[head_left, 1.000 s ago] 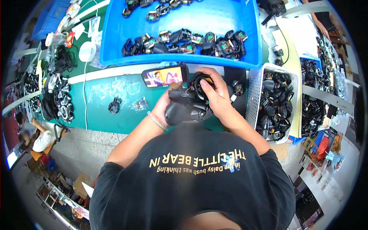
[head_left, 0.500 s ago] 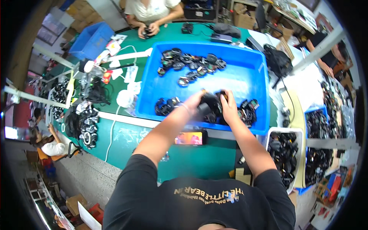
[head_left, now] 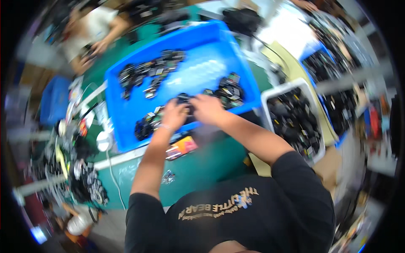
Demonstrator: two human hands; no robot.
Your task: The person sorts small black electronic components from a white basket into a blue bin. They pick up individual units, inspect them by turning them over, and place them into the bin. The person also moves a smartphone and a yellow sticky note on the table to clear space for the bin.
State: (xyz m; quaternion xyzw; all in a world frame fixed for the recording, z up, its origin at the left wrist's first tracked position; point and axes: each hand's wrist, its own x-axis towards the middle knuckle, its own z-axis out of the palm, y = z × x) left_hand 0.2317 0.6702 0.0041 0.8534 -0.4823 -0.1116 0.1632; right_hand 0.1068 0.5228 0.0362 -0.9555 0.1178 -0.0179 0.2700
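A large blue plastic bin [head_left: 249,84] lies in front of me with clusters of small black electronic parts [head_left: 154,69] in it. At its near side, my left hand [head_left: 175,114] and my right hand [head_left: 206,109] come together over the near parts. Their fingers are curled round a dark black part [head_left: 184,99] between them; blur and the fingers hide its exact kind. More black parts [head_left: 230,90] lie right of my right hand, and another heap [head_left: 145,126] is left of my left hand.
A white tub [head_left: 264,101] full of black parts stands at the bin's right. A phone with a lit screen [head_left: 181,147] lies by the near edge on the green table [head_left: 211,164]. Across the table a person [head_left: 99,29] handles a small dark thing. Cables and parts [head_left: 88,181] sit at left.
The view has swung to the right and tilted, so the bin appears slanted. My hands have come closer together and lower among the near parts; the dark part stays between them.
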